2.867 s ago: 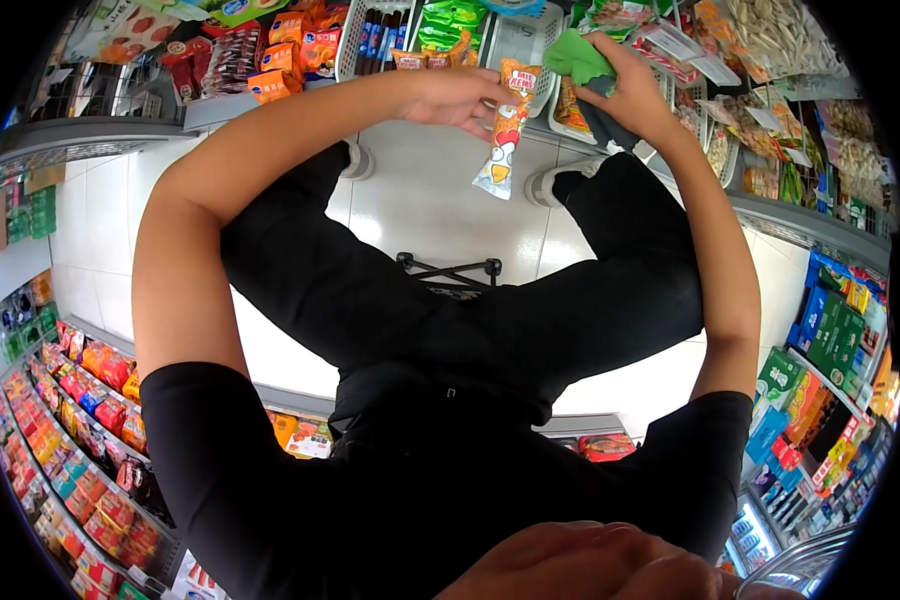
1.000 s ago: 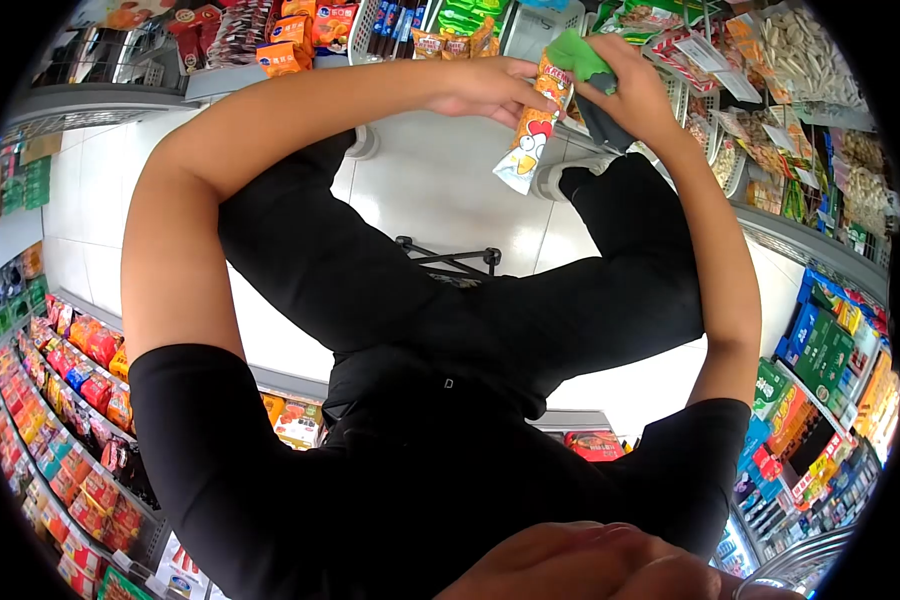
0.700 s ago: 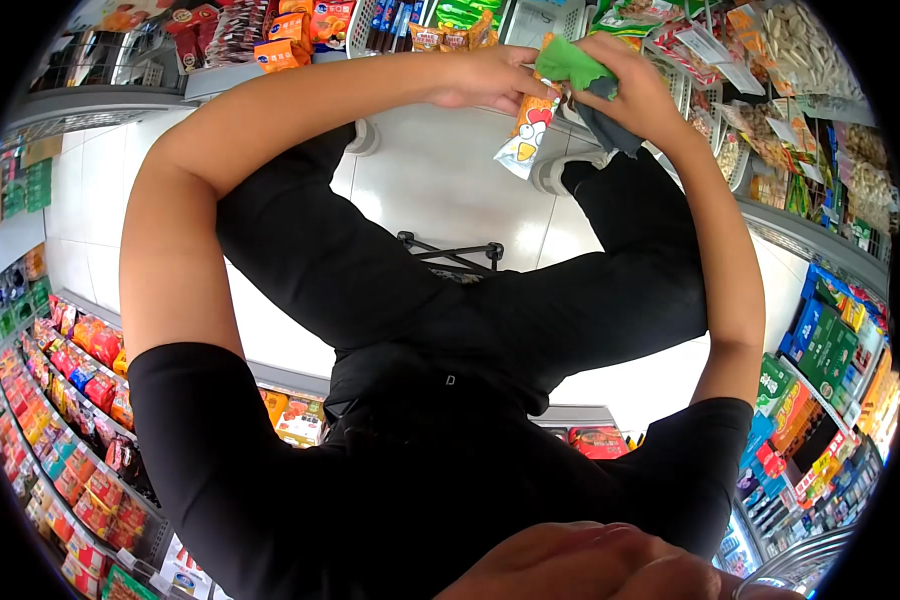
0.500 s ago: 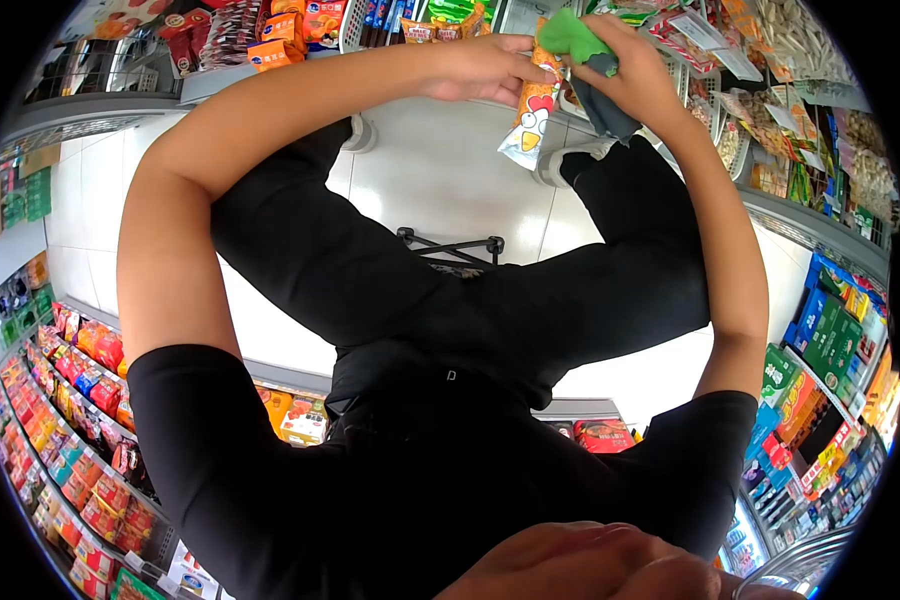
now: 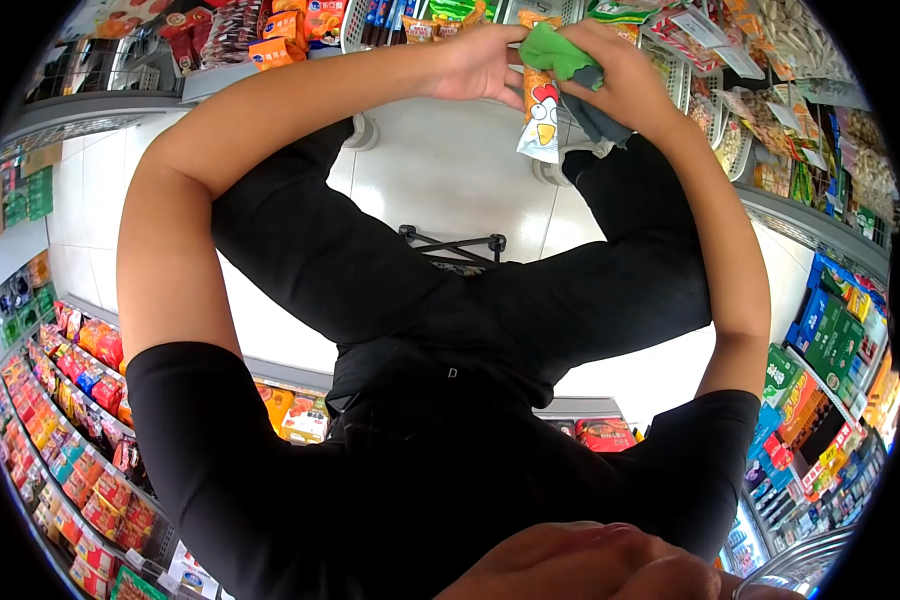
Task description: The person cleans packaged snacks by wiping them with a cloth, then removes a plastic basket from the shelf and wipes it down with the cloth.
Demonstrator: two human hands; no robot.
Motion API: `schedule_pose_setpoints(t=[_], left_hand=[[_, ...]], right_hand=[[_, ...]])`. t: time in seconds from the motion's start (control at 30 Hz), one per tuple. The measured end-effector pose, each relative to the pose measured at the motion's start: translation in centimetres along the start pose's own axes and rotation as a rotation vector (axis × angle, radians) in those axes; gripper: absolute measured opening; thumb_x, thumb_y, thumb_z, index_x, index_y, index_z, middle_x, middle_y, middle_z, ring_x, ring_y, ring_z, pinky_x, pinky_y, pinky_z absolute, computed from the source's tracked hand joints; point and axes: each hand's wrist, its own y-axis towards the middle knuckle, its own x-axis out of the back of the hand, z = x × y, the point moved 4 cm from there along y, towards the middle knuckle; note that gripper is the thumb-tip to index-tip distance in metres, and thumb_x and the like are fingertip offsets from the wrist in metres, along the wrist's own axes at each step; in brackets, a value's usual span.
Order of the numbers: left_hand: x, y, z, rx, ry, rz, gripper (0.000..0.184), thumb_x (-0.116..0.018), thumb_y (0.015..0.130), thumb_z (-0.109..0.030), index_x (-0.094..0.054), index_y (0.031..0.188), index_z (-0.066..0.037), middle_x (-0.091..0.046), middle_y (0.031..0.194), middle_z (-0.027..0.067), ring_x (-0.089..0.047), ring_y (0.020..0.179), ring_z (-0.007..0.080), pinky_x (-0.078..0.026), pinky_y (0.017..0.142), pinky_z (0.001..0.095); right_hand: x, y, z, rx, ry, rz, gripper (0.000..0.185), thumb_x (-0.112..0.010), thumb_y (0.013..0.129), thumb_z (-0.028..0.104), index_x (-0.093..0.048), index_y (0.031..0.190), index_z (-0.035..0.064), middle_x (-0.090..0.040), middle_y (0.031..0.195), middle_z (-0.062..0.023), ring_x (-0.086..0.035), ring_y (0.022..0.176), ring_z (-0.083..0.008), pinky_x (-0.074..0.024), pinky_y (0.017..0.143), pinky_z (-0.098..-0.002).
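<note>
A long snack packet [image 5: 542,120] with a cartoon bird face hangs upright in front of the shelf baskets, its clear end downward. My left hand [image 5: 475,65] is at its left edge, palm showing and fingers apart, with the fingertips touching or just beside the packet. My right hand [image 5: 620,75] is closed on a green and dark grey cloth [image 5: 558,52], which lies across the packet's upper part. The cloth's grey end hangs below my right hand. The cloth hides whether my right fingers also grip the packet.
White baskets [image 5: 354,26] of snacks line the shelf ahead. Orange packets [image 5: 272,53] lie at the left, bagged nuts and seeds [image 5: 795,45] at the right. Below are my spread knees, black folding-stool legs [image 5: 454,243] and pale floor tiles [image 5: 400,190]. Stocked shelves stand on both sides.
The packet has shifted right and turned more upright. My right hand has brought the cloth left over the packet's upper part. My left hand's fingers have loosened from around the packet.
</note>
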Motion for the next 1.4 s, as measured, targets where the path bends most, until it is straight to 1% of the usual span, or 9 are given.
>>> schedule_pose_setpoints(t=[0.23,0.33,0.37,0.47,0.5,0.7,0.8,1.0,1.4], left_hand=[[0.9,0.3,0.4,-0.032,0.06,-0.201,0.042,-0.042,0.112,-0.034,-0.049,0.138,-0.003,-0.058,0.136,0.0139,-0.066,0.117,0.0269,-0.053,0.106,0.0517],[2.4,2.1,0.5,-0.081,0.04,-0.159,0.039,-0.044,0.111,-0.034,-0.051,0.135,-0.005,-0.061,0.13,0.0111,-0.066,0.114,0.025,-0.055,0.102,0.048],[2.5,2.1,0.4,-0.099,0.046,-0.172,0.036,-0.039,0.113,-0.034,-0.052,0.131,-0.007,-0.063,0.119,0.0076,-0.068,0.104,0.0205,-0.061,0.088,0.0399],[3.3,2.7,0.5,0.038,-0.106,-0.074,0.036,-0.042,0.11,-0.042,-0.062,0.112,-0.012,-0.067,0.112,0.0082,-0.067,0.109,0.0263,-0.056,0.096,0.0485],[3.3,2.8,0.6,0.0,-0.113,-0.092,0.037,-0.038,0.112,-0.041,-0.062,0.113,-0.013,-0.069,0.105,0.005,-0.069,0.102,0.0207,-0.059,0.091,0.0436],[4.4,4.2,1.8,-0.03,-0.168,-0.091,0.038,-0.037,0.112,-0.04,-0.063,0.109,-0.011,-0.069,0.098,0.0063,-0.068,0.096,0.0218,-0.06,0.081,0.0414],[7.0,5.1,2.3,-0.012,-0.082,0.185,0.04,-0.036,0.112,-0.04,-0.062,0.107,-0.01,-0.067,0.094,0.0058,-0.067,0.092,0.0223,-0.058,0.079,0.0407],[4.5,3.5,0.4,-0.057,-0.12,-0.105,0.042,-0.031,0.113,-0.041,-0.059,0.112,-0.009,-0.066,0.097,0.0077,-0.067,0.093,0.0233,-0.059,0.086,0.0431],[4.2,2.9,-0.9,-0.116,-0.088,-0.134,0.043,-0.028,0.114,-0.041,-0.055,0.121,-0.009,-0.07,0.112,0.0132,-0.07,0.106,0.03,-0.057,0.096,0.047]], right_hand=[[-1.3,0.3,3.2,0.04,0.041,0.136,0.051,-0.083,0.078,0.018,-0.064,0.125,0.0119,-0.066,0.116,-0.0104,-0.066,0.105,-0.0354,-0.0554,0.089,-0.0432],[-1.5,0.1,3.5,0.053,0.081,0.228,0.05,-0.083,0.079,0.018,-0.065,0.125,0.0134,-0.066,0.115,-0.0088,-0.066,0.105,-0.0341,-0.0557,0.087,-0.0433],[-1.2,0.1,3.3,0.066,0.079,0.205,0.049,-0.083,0.079,0.018,-0.065,0.124,0.0133,-0.066,0.114,-0.0088,-0.066,0.105,-0.034,-0.0557,0.086,-0.0434],[-0.1,0.2,2.2,0.043,0.044,0.039,0.051,-0.082,0.077,0.012,-0.064,0.125,0.0098,-0.065,0.114,-0.0112,-0.064,0.105,-0.0357,-0.0538,0.09,-0.0427],[0.3,0.2,1.9,0.026,0.028,-0.032,0.052,-0.082,0.076,0.009,-0.064,0.125,0.0081,-0.064,0.114,-0.0123,-0.063,0.105,-0.0366,-0.0529,0.092,-0.0423],[-1.4,0.1,3.4,0.051,0.064,0.166,0.049,-0.083,0.077,0.018,-0.066,0.122,0.013,-0.066,0.114,-0.008,-0.066,0.106,-0.0323,-0.056,0.086,-0.0435],[-1.8,-0.1,4.2,0.097,0.051,0.244,0.048,-0.083,0.075,0.016,-0.066,0.12,0.012,-0.066,0.113,-0.0066,-0.066,0.107,-0.031,-0.0561,0.087,-0.0439],[-1.5,-0.2,4.0,0.074,0.036,0.371,0.052,-0.084,0.07,0.013,-0.067,0.119,0.0104,-0.066,0.111,-0.0076,-0.066,0.105,-0.0327,-0.0551,0.087,-0.0436],[1.2,-0.9,1.6,-0.093,-0.035,0.366,0.052,-0.083,0.071,0.011,-0.066,0.12,0.0053,-0.066,0.111,-0.0143,-0.064,0.102,-0.0388,-0.0528,0.088,-0.0451]])
